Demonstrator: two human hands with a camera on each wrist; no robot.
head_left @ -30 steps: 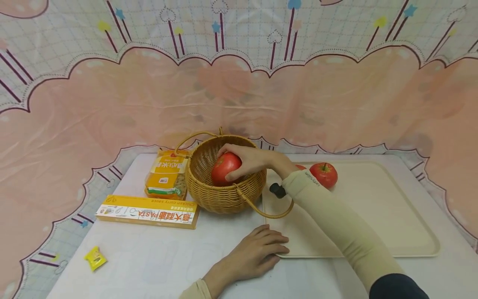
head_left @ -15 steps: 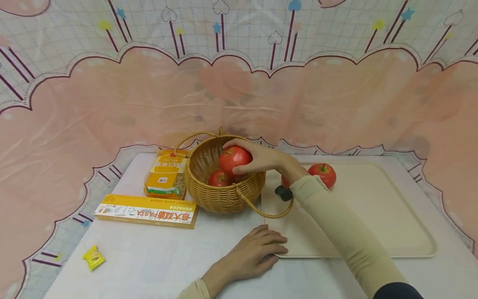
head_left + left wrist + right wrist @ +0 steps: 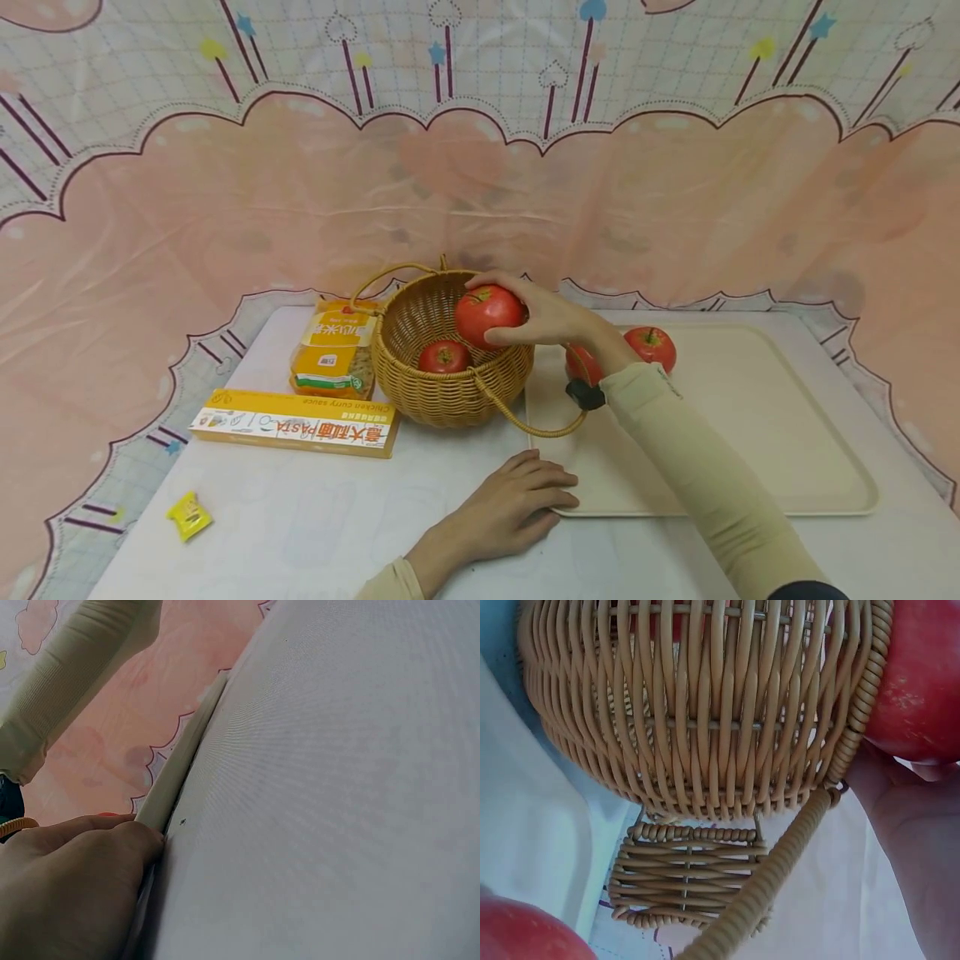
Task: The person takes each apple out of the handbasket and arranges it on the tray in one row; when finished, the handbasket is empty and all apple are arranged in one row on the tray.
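My right hand (image 3: 555, 315) grips a red apple (image 3: 487, 315) at the right side of the wicker basket (image 3: 442, 404), over its opening. Another red apple (image 3: 444, 357) lies inside the basket. The right wrist view has the held apple (image 3: 919, 682) at the basket rim, with fingers beneath it and the woven wall (image 3: 705, 712) alongside. My left hand (image 3: 506, 508) rests at the front left corner of the cream tray (image 3: 765, 450), fingers extended over its rim. Two apples sit at the tray's back left: one red apple (image 3: 651, 346) in view, the other (image 3: 583, 365) partly behind my right wrist.
Left of the basket stands a yellow food bag (image 3: 330, 354), with a long pasta box (image 3: 296, 425) in front of it. A small yellow wrapped packet (image 3: 191, 517) lies at the front left. The basket's handle (image 3: 555, 433) hangs over the tray's left edge.
My right hand has raised the apple from inside the basket and shifted it to the right, uncovering the apple below. My left hand stays at the tray corner.
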